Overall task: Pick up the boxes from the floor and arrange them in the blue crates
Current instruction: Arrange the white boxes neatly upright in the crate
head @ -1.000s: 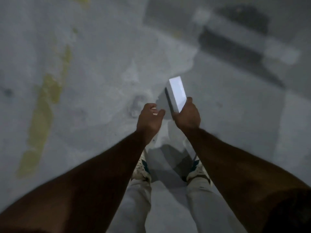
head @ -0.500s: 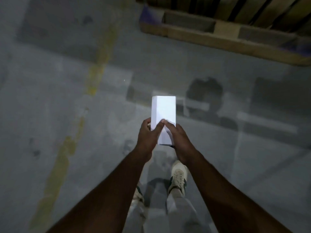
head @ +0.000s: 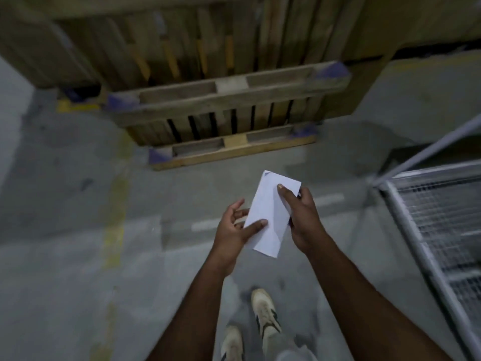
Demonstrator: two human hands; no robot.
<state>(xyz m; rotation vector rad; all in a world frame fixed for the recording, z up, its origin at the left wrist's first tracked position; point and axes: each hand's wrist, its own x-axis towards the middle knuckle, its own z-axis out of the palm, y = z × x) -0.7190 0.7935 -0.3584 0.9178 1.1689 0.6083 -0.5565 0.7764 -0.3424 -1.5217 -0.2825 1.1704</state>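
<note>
Both hands [head: 270, 220] outstretched, fingers curled

Stacked wooden pallets [head: 223, 110], wire cage [head: 440, 225]

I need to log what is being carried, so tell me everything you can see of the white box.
The white box is a plain, slim, oblong carton that looks like smooth card, with no print that shows. It is held in the air above the grey floor, tilted, its far end leaning right. The right hand grips its right edge with the thumb on the top face; the left hand supports its near left side, thumb on top. One far corner looks slightly creased.
</note>
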